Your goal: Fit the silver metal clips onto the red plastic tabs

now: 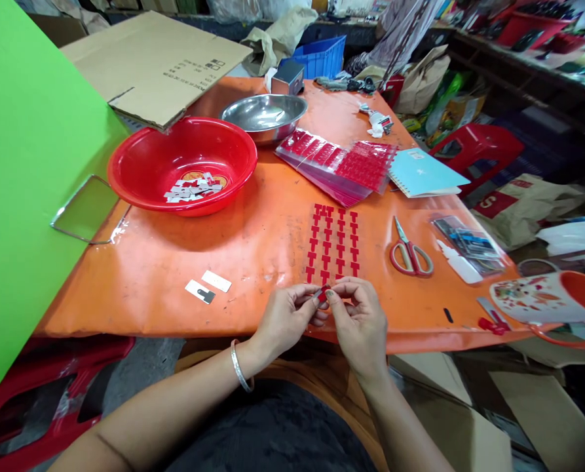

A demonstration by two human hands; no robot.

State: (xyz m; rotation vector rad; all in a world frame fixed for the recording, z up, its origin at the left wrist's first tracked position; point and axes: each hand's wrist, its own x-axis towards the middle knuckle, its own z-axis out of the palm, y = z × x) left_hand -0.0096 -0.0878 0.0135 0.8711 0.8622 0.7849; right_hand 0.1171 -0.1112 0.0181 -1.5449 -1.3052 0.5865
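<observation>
Close to the table's front edge, my left hand and my right hand meet, fingertips pinched together on a small red piece. Part of that piece is hidden by the fingers; a dark bit shows at its left side. Just beyond my hands lies a clear sheet with rows of red T-shaped stickers. To the left are two small flat pieces: a plain white card and a white card with a dark T-like shape. A silver bangle circles my left wrist.
A red basin holds several small white pieces; behind it stands a metal bowl. Red sticker sheets, a blue notebook, scissors and a mug lie to the right. A green board rises at left.
</observation>
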